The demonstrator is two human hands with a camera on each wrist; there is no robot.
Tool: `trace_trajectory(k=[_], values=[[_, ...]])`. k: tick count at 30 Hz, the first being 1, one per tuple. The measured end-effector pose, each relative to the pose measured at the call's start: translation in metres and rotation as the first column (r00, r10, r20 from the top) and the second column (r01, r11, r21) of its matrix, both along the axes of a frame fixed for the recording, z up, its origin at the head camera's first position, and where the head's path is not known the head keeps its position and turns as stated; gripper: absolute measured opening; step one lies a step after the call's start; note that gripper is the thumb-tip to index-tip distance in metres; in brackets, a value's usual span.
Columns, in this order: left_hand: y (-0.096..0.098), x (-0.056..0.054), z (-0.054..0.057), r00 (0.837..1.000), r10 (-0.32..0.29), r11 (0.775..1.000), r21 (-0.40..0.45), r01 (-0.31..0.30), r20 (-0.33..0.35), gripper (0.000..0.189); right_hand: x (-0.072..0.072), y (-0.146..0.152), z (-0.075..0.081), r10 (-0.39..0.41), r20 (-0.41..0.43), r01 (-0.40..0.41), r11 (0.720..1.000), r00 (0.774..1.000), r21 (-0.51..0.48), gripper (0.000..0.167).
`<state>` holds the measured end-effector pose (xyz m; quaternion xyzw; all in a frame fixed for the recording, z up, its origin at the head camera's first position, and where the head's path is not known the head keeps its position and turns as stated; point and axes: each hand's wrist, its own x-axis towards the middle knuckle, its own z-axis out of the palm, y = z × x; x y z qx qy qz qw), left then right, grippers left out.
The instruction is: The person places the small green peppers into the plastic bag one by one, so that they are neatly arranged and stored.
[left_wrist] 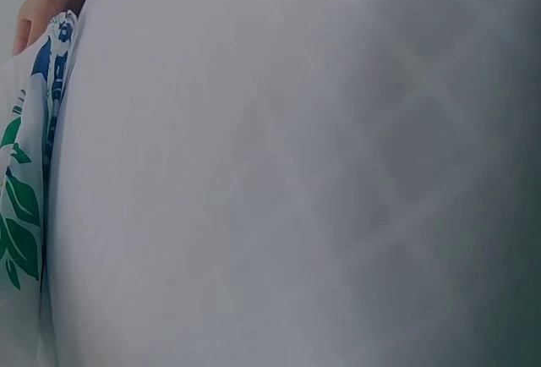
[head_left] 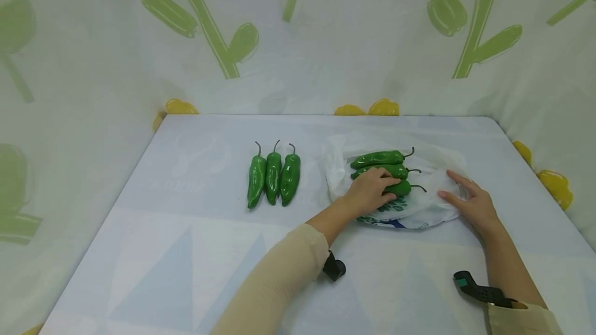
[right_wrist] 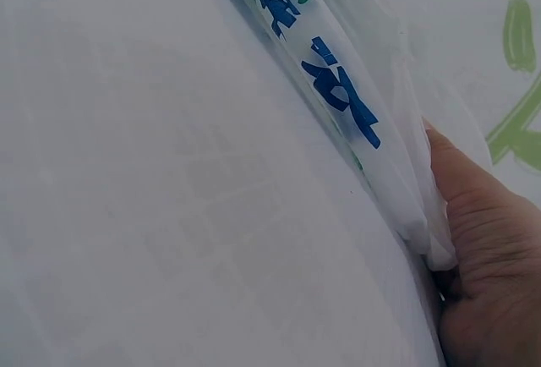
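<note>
Three green peppers lie side by side on a white plastic bag with green and blue print, stems to the right. My left hand reaches over them and pinches the nearest pepper between thumb and fingers, covering its left part. At the bag's right edge, my right hand rests with thumb and forefinger spread apart. In the right wrist view its thumb lies along the bag's crumpled edge. The left wrist view has only the printed bag and part of a hand beyond.
Left of the bag, three more green peppers lie in a row on the white table, stems pointing away. A patterned curtain hangs behind the table. Each wrist wears a black camera.
</note>
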<state>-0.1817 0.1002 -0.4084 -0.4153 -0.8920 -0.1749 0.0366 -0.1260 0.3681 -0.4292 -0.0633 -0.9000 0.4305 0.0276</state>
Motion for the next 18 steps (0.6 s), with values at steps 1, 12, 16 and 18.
trace_trajectory(k=[1,12,16,18], values=[[0.000,0.000,0.000,1.000,0.004,1.000,0.014,-0.004,0.010,0.041,0.000,0.000,0.000,0.001,0.000,-0.001,1.000,1.000,0.002,0.072],[-0.007,0.001,0.005,0.988,0.085,0.995,0.046,-0.092,0.128,0.050,0.000,0.000,-0.001,0.001,-0.003,-0.001,1.000,1.000,0.006,0.073],[-0.012,0.002,0.009,0.984,0.085,0.994,0.052,-0.094,0.159,0.052,0.000,0.001,-0.001,0.001,-0.008,-0.001,1.000,1.000,-0.008,0.072],[-0.015,0.002,0.011,0.984,0.080,0.995,0.054,-0.089,0.162,0.053,0.000,0.001,0.000,0.001,-0.009,-0.002,1.000,1.000,-0.006,0.072]])
